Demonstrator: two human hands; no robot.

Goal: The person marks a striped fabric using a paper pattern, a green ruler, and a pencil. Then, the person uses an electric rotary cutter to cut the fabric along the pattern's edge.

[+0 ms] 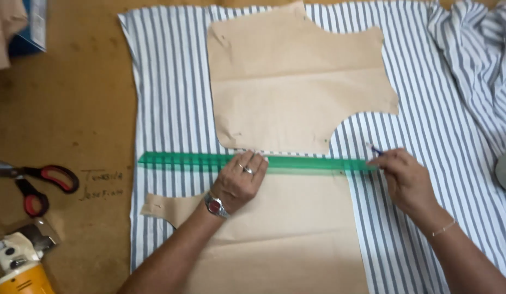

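Note:
Blue-and-white striped fabric (171, 98) lies flat on a brown table. Two brown paper pattern pieces rest on it: an upper piece (296, 81) with curved cut-outs and a lower piece (285, 234). A long green ruler (182, 160) lies across the fabric between them. My left hand (239, 182), with a ring and a wristwatch, presses flat on the ruler near its middle. My right hand (408, 179) grips a small blue-tipped marking pen (374, 149) at the ruler's right end.
Red-handled scissors (40, 182) lie on the brown table (73, 109) at the left. A white and yellow tool (18, 264) sits at the bottom-left corner. A blue box (32, 24) is at the top left. Bunched striped fabric (476, 60) lies at the top right.

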